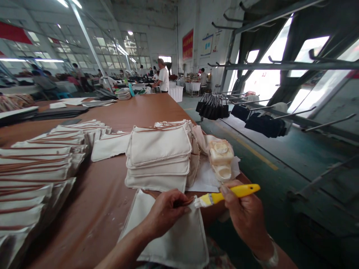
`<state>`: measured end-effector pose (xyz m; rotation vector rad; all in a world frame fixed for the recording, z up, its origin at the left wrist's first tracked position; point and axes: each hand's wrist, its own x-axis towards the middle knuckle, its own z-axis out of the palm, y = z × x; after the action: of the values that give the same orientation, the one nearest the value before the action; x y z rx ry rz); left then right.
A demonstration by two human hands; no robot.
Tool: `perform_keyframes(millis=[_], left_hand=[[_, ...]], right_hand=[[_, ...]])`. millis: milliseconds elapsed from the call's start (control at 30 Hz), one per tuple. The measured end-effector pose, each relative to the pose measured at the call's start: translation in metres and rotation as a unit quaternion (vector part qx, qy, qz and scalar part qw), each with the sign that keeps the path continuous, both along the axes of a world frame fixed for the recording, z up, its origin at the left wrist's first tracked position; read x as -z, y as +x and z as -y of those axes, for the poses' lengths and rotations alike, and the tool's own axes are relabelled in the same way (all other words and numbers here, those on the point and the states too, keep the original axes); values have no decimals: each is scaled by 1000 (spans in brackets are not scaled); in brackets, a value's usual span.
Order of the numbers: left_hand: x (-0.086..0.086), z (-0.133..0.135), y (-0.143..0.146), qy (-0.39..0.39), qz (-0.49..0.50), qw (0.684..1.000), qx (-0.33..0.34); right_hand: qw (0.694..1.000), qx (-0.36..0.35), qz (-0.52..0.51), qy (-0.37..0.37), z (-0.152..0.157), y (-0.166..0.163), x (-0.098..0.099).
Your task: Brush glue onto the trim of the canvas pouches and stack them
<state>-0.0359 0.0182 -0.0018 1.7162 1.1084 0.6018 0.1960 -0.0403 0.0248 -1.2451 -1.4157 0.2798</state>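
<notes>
My right hand (245, 213) grips a yellow-handled paintbrush (232, 193), its pale bristles touching or very close to the top corner of a cream fabric piece (179, 239). That piece lies at the table's near edge, with brown trim along its top. My left hand (168, 209) is closed on this trimmed edge, thumb and fingers pinched together beside the bristles. Just beyond stands a stack of similar cream pieces (159, 149). To its right, a glue-crusted whitish container (221, 155) rests on a white sheet (203, 177).
Long overlapping rows of cream pieces (33, 168) cover the left of the brown table (98, 201). Dark sheets (58, 113) lie farther back. At right stands a metal rack (263, 66) with protruding arms and hanging dark items. A person in a white shirt (163, 78) stands beyond.
</notes>
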Motion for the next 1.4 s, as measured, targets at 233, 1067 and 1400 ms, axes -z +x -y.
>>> perform_keyframes(millis=[233,1067,1400], left_hand=[[7,8,-2,109,-53,992,22],[-11,35,-1,587,-159,783,132],[11,28,-10,527,-199,823,72]], right_hand=[[998,58,-28,-10,-9,8,5],[972,-211,96,-45,9,6,-51],[973,-192,102,-80,0,5,-29]])
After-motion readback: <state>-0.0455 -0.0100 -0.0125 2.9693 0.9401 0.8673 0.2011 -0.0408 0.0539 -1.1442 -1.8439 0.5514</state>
